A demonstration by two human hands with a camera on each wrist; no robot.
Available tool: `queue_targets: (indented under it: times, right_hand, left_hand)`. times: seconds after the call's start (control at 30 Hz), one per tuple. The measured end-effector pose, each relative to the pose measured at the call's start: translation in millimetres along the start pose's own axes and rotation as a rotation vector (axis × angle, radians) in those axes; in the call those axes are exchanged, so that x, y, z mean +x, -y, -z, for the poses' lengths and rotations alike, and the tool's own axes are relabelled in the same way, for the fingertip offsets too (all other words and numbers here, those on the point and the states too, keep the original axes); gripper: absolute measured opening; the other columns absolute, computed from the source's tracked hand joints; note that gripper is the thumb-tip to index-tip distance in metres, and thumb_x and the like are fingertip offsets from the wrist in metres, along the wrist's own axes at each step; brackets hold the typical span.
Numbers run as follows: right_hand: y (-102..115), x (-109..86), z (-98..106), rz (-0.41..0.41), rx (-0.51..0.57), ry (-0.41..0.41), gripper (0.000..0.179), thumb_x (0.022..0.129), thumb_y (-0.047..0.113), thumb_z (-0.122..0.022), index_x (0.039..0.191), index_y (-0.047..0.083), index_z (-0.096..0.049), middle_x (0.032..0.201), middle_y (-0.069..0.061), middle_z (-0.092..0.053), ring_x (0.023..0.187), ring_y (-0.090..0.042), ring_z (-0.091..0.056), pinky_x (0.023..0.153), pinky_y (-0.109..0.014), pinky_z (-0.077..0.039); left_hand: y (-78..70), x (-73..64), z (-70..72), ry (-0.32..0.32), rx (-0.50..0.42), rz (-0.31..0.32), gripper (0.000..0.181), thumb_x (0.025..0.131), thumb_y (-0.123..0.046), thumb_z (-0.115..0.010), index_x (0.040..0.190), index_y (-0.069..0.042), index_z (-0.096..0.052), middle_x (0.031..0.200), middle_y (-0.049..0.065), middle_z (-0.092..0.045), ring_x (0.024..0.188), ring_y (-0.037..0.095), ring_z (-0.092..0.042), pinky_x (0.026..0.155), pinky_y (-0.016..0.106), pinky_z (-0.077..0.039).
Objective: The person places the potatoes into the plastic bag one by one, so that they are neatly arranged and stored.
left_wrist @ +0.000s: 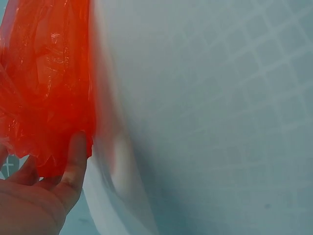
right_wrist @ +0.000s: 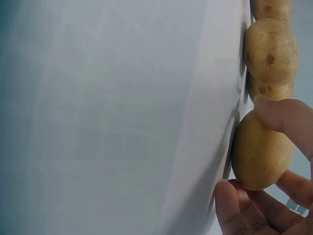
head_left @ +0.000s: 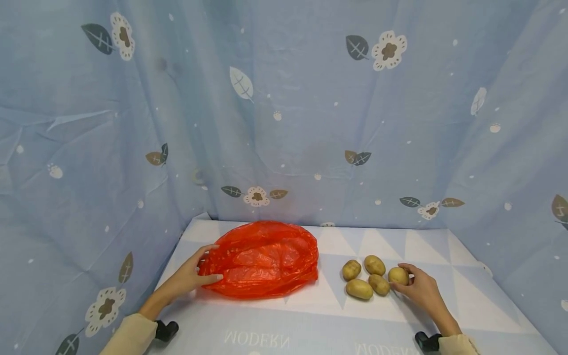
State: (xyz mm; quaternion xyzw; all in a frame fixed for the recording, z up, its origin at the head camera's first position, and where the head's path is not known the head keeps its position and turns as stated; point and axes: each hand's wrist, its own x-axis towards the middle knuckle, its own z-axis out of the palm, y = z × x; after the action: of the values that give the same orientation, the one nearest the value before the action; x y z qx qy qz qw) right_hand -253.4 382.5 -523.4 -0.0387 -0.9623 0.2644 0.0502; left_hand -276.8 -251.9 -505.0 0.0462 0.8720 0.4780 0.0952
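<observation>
A red plastic bag [head_left: 266, 261] lies puffed out on the left part of the table. My left hand [head_left: 191, 273] holds the bag's left end, thumb on the near side and fingers on the far side; in the left wrist view the thumb presses against the crinkled plastic [left_wrist: 54, 63]. On the right, my right hand [head_left: 419, 286] grips a potato [head_left: 398, 276] between thumb and fingers. That potato [right_wrist: 261, 152] sits at the table surface, at the right end of a loose group. Beside it are other potatoes, among them one [head_left: 379, 284] close to my thumb.
More potatoes [head_left: 359, 289] stand between the bag and my right hand. A pale patterned cloth [head_left: 328, 320] covers the table. Blue floral curtains [head_left: 301, 123] hang behind the table and along both sides.
</observation>
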Motion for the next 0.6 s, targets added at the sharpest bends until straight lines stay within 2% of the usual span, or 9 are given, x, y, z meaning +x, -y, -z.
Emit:
queue_targets:
  times: [0.3, 0.53, 0.6]
  right_hand:
    - [-4, -6.4, 0, 0.011, 0.025, -0.015, 0.079, 0.078, 0.038, -0.090, 0.137, -0.005, -0.057, 0.128, -0.030, -0.061, 0.087, -0.023, -0.063, 0.066, -0.033, -0.049]
    - [4, -6.7, 7, 0.013, 0.072, -0.037, 0.080, 0.079, 0.035, -0.090, 0.141, -0.001, -0.054, 0.134, -0.031, -0.057, 0.099, -0.034, -0.067, 0.069, -0.035, -0.052]
    - [8, -6.0, 9, 0.013, 0.077, -0.039, 0.082, 0.080, 0.036, -0.089, 0.143, -0.002, -0.052, 0.132, -0.032, -0.059, 0.101, -0.037, -0.066, 0.069, -0.035, -0.053]
  left_hand:
    - [1.7, -3.2, 1.3, 0.001, -0.004, -0.019, 0.082, 0.084, -0.035, -0.086, 0.152, -0.031, -0.040, 0.138, 0.012, -0.050, 0.121, 0.032, -0.049, 0.088, 0.046, -0.056]
    - [3.6, -3.3, 3.1, 0.001, -0.009, -0.009, 0.082, 0.084, -0.038, -0.086, 0.151, -0.032, -0.039, 0.142, 0.013, -0.049, 0.126, 0.035, -0.048, 0.093, 0.051, -0.055]
    - [4.5, -2.8, 3.7, -0.002, -0.009, -0.002, 0.083, 0.084, -0.039, -0.086, 0.151, -0.032, -0.039, 0.142, 0.013, -0.049, 0.127, 0.035, -0.047, 0.093, 0.051, -0.055]
